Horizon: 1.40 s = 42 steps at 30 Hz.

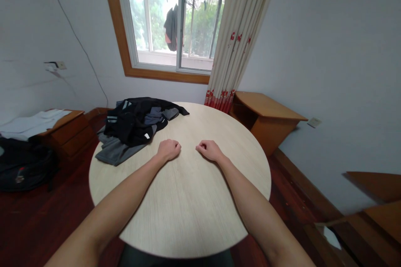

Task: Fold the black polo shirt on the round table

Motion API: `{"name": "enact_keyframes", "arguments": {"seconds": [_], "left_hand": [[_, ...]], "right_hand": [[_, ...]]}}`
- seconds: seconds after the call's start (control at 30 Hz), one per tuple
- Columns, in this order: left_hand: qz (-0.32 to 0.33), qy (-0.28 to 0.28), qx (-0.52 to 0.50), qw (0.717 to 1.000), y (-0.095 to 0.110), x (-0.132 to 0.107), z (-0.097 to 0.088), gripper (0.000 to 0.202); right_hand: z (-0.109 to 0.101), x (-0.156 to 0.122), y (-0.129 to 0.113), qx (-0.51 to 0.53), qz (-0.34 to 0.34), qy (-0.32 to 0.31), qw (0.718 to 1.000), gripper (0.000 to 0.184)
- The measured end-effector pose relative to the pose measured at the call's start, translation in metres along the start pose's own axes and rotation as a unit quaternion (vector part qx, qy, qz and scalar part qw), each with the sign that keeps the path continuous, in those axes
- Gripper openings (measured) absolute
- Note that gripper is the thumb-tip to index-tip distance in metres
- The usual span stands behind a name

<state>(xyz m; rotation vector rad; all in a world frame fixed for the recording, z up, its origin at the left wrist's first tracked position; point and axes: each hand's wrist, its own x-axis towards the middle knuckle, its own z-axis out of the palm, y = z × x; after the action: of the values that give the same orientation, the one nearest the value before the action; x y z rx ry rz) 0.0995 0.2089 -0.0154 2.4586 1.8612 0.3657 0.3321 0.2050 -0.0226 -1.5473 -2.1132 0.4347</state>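
Note:
Both my forearms lie stretched across a round light-wood table [188, 217]. My left hand [169, 149] rests on the tabletop as a loose fist, with nothing visible in it. My right hand [209, 150] rests a short gap to its right, also curled into a fist and holding nothing. A heap of dark clothes [136, 127], black and grey pieces piled together, lies on the table's far left part, just left of and beyond my left hand, hanging a little over the edge.
A low wooden cabinet [266, 119] stands beyond the table on the right under a flowered curtain [238, 37]. A wooden drawer unit [70, 131] with white cloth on top is at the left, a dark bag [21, 167] beside it. Wooden furniture edges show at bottom right.

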Motion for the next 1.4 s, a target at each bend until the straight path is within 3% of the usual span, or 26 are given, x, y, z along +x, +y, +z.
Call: {"name": "enact_keyframes", "arguments": {"seconds": [0.27, 0.37, 0.4, 0.47, 0.53, 0.6, 0.67, 0.73, 0.83, 0.97, 1.07, 1.17, 1.23, 1.3, 1.4], "left_hand": [[-0.004, -0.015, -0.01, 1.0, 0.002, -0.001, -0.001, 0.041], [-0.014, 0.009, -0.024, 1.0, 0.002, -0.003, -0.015, 0.041], [-0.019, 0.047, -0.033, 0.998, 0.0, -0.005, -0.023, 0.04], [-0.042, 0.178, -0.045, 0.982, -0.013, -0.01, -0.045, 0.036], [-0.091, 0.322, -0.04, 0.942, -0.034, -0.016, -0.065, 0.037], [-0.171, 0.389, -0.028, 0.905, -0.06, -0.022, -0.079, 0.052], [-0.235, 0.37, -0.028, 0.898, -0.083, -0.025, -0.083, 0.061], [-0.262, 0.318, -0.043, 0.91, -0.1, -0.025, -0.08, 0.053], [-0.261, 0.315, -0.078, 0.909, -0.104, -0.023, -0.078, 0.035], [-0.154, 0.42, -0.121, 0.886, -0.07, -0.022, -0.08, 0.03], [-0.014, 0.426, -0.173, 0.888, -0.022, -0.026, -0.069, 0.026], [0.166, 0.351, -0.238, 0.89, 0.024, -0.034, -0.051, 0.029], [0.265, 0.279, -0.254, 0.887, 0.042, -0.037, -0.041, 0.038], [0.304, 0.227, -0.252, 0.89, 0.046, -0.038, -0.035, 0.053], [0.274, 0.177, -0.241, 0.914, 0.032, -0.031, -0.027, 0.074]], "right_hand": [[0.003, 0.003, 0.008, 0.021, -0.013, 0.002, 1.0, 0.025], [0.003, 0.003, 0.011, 0.03, -0.013, 0.0, 0.999, 0.025], [0.003, 0.003, 0.012, 0.033, -0.014, 0.001, 0.999, 0.025], [0.003, 0.004, 0.012, 0.042, -0.016, 0.0, 0.999, 0.026], [0.003, 0.004, 0.011, 0.049, -0.015, -0.003, 0.999, 0.026], [0.002, 0.004, 0.008, 0.051, -0.012, -0.008, 0.999, 0.026], [0.001, 0.004, 0.007, 0.049, -0.01, -0.011, 0.999, 0.025], [0.0, 0.004, 0.007, 0.05, -0.01, -0.013, 0.999, 0.025], [-0.002, 0.005, 0.011, 0.061, -0.011, -0.016, 0.998, 0.025], [0.001, 0.005, 0.008, 0.127, -0.02, -0.013, 0.992, 0.03], [0.008, 0.001, -0.007, 0.299, -0.007, -0.057, 0.952, 0.051], [0.012, -0.004, -0.029, 0.489, 0.016, -0.076, 0.869, 0.072], [0.009, -0.007, -0.038, 0.555, 0.017, -0.039, 0.831, 0.073], [0.002, -0.008, -0.04, 0.571, 0.025, 0.012, 0.82, 0.065], [-0.011, -0.007, -0.031, 0.563, 0.057, 0.068, 0.822, 0.056]]}}
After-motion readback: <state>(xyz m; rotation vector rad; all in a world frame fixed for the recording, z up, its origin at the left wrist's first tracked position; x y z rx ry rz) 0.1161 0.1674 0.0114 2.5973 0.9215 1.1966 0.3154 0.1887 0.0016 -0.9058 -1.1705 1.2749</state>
